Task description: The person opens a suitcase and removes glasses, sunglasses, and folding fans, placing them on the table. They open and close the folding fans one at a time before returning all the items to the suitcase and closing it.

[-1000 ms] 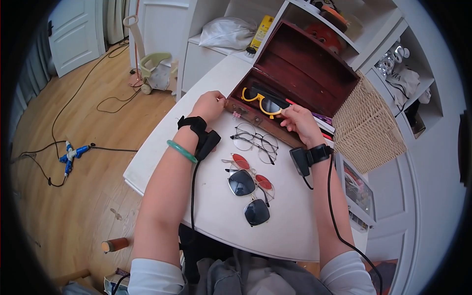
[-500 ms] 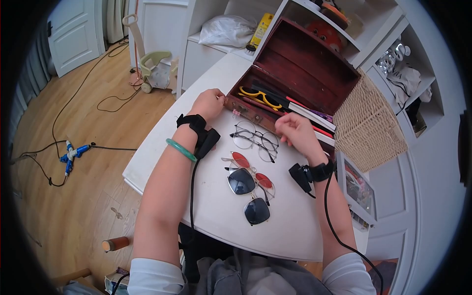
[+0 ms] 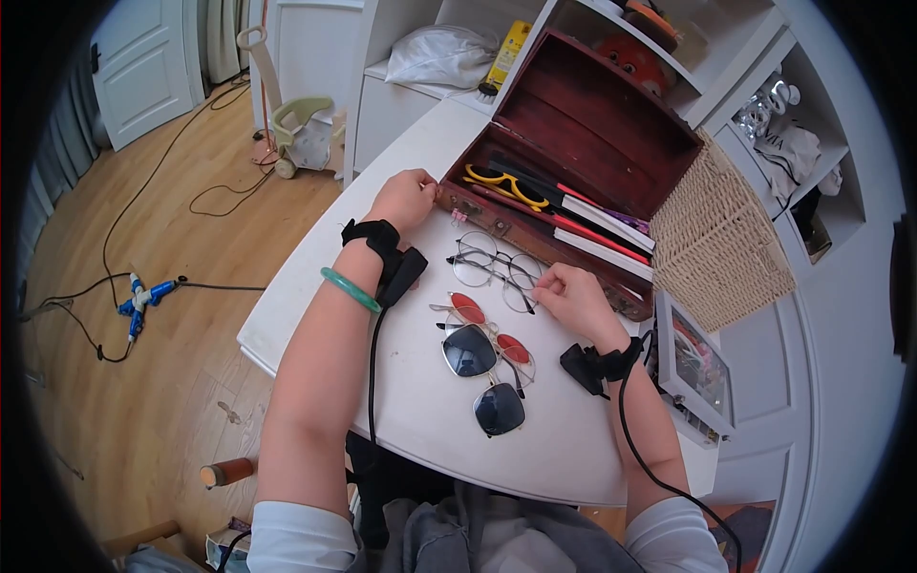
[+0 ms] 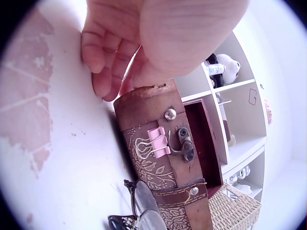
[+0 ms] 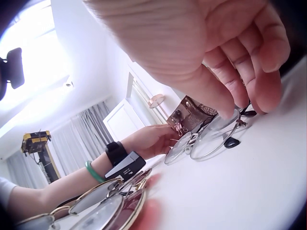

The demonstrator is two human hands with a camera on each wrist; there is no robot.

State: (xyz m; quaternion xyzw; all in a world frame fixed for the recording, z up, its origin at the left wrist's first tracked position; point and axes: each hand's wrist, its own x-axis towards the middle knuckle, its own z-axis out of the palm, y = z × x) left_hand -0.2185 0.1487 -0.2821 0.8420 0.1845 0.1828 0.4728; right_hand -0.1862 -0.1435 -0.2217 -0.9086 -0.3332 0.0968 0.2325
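Note:
My left hand (image 3: 406, 201) grips the left end of a brown box (image 4: 153, 187) with a patterned front. Its dark red lid (image 3: 592, 124) stands raised. On the box's front hangs a pink binder clip (image 4: 157, 142). My right hand (image 3: 578, 304) pinches the near right end of clear round eyeglasses (image 3: 473, 260), which lie on the white table in front of the box. Yellow-framed sunglasses (image 3: 521, 192) rest inside the box. Nearer to me lie red-tinted sunglasses (image 3: 512, 350), partly overlapped by square dark sunglasses (image 3: 469, 351).
White-edged items (image 3: 607, 222) lie in the box's right part. A woven basket (image 3: 721, 239) stands right of it, with a framed case (image 3: 702, 368) below. White shelves rise behind the white table (image 3: 420, 420). Cables run from both wrist cameras.
My right hand has let go of the yellow sunglasses, now inside the box, and come back toward me to the clear eyeglasses. My left hand stays at the box's end.

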